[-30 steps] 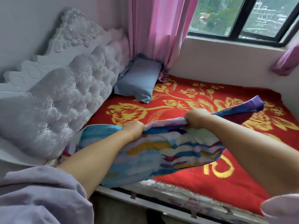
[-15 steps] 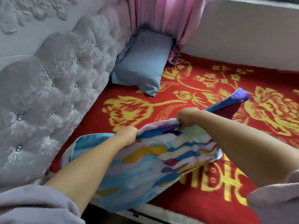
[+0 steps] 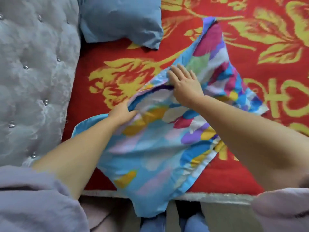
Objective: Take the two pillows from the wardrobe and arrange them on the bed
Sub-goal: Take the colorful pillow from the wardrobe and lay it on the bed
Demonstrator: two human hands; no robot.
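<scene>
Patterned pillow [image 3: 155, 141] lies slantwise on the red bedspread [image 3: 250, 52], long axis toward the blue pillow [image 3: 120, 19]; left hand [image 3: 122, 113] pinches its far edge, right hand [image 3: 185, 86] fingers spread flat on top

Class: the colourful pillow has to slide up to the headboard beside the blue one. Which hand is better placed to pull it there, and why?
Left. The left hand grips the colourful pillow on its headboard side; the right hand lies flat, open.

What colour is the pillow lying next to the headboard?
Plain grey-blue pillow, with no pattern; the head view shows it, beside the tufted grey headboard.
</scene>
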